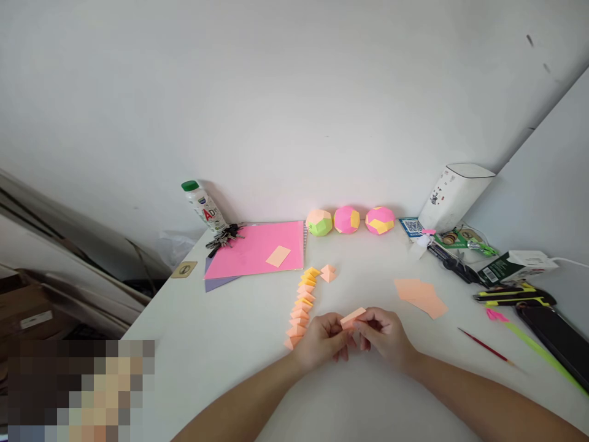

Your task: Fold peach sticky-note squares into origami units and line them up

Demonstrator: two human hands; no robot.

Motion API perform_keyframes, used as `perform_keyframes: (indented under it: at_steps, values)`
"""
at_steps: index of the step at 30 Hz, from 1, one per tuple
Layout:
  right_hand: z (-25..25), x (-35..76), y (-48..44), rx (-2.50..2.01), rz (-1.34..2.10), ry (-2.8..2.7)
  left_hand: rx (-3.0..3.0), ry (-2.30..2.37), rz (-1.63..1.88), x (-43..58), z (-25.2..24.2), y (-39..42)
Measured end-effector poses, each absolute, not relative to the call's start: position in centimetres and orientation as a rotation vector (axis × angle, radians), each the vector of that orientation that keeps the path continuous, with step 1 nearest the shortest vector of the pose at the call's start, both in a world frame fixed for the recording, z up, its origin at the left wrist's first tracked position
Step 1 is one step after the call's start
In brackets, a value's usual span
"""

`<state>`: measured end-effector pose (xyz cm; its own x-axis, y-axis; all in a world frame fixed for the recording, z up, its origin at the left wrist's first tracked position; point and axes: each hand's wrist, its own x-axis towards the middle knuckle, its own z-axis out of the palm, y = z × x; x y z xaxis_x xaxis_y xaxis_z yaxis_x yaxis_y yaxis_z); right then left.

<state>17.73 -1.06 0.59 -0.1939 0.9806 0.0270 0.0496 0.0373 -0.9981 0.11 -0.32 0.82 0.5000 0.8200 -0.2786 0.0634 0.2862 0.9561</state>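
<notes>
A small folded piece of peach paper [353, 317] is pinched between my two hands above the table. My left hand [324, 339] grips its left end with thumb and fingers, and my right hand [384, 334] grips the right end. Just beyond my left hand runs a row of folded peach and yellow paper units [301, 306]. One separate folded peach unit [328, 272] sits right of the row's far end. Flat peach paper sheets [421, 294] lie to the right of my right hand, partly overlapping.
Three faceted paper balls [346, 220] line the wall. A pink sheet [257, 245] bears a peach slip and keys [225, 238], near a bottle [202, 205]. On the right lie a red thin stick [488, 347], a utility knife [515, 295], a black phone-like object [559, 337] and a box [515, 267].
</notes>
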Motion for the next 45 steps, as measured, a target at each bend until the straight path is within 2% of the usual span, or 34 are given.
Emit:
perform_keyframes:
  at_steps: [6, 16, 20, 45]
  values:
    - [0.4, 17.7, -1.1, -1.139, 1.295, -1.433, 1.157, 0.922, 0.606, 0.0, 1.0, -0.1]
    - [1.2, 17.9, -0.6, -1.106, 1.488, -1.415, 1.061, 0.824, 0.626, -0.2, 1.6, 0.6]
    - [1.6, 18.0, -0.7, -1.081, 1.48, -1.552, 1.055, 0.794, 0.637, -0.3, 1.6, 0.7]
    - [1.4, 17.8, -0.8, -1.088, 1.463, -1.509, 1.095, 0.925, 0.59, 0.2, 1.5, 0.3]
